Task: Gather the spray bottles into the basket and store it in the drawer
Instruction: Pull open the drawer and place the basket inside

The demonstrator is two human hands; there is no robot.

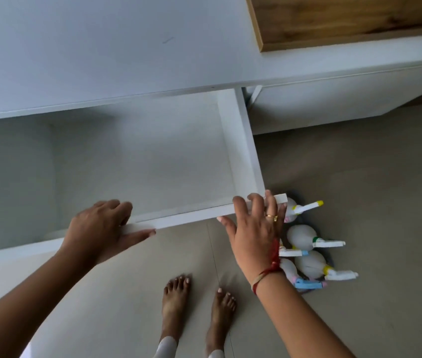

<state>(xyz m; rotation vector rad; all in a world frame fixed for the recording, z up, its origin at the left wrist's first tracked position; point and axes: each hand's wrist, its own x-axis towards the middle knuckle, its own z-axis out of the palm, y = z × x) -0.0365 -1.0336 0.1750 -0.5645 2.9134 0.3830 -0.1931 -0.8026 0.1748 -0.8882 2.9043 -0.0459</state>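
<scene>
A deep white drawer [241,148] stands pulled out of the cabinet, with nothing inside it. My left hand [101,228] grips its front edge, fingers curled over the rim and thumb along the outside. My right hand [253,228] rests with spread fingers on the front edge near the drawer's right corner. On the floor to the right, just past my right wrist, several white spray bottles [303,237] with yellow, green and blue collars stand packed together in a dark basket [327,259], which is mostly hidden beneath them.
A white cabinet top [101,47] spans the upper view, with a wooden panel [346,19] at the top right. A shut white cabinet front [334,99] lies right of the drawer. My bare feet [197,303] stand on grey floor tiles below the drawer.
</scene>
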